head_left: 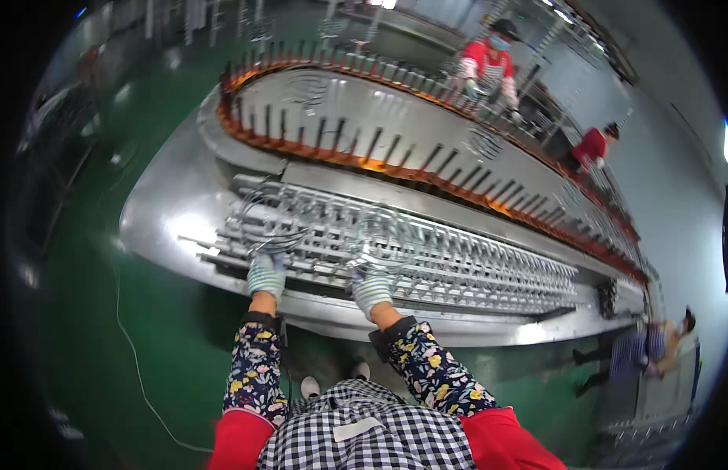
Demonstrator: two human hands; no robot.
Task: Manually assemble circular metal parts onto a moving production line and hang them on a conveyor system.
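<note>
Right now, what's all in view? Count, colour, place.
Table: one, silver, ahead
Looped track: one, orange, on table
Pegs: many, dark, along track
Metal bars: many, silver, table's near side
Wire pieces: several, silver, over bars and beyond
Workers: three, two in red, ahead and right
Floor: one, green, below
Cable: one, white, on floor
Apron: one, monochrome check, bottom
Sleeves: two, floral navy, bottom
Shoes: two, pale, on floor
Left hand: one, pale striped glove, left
Right hand: one, pale striped glove, right
</note>
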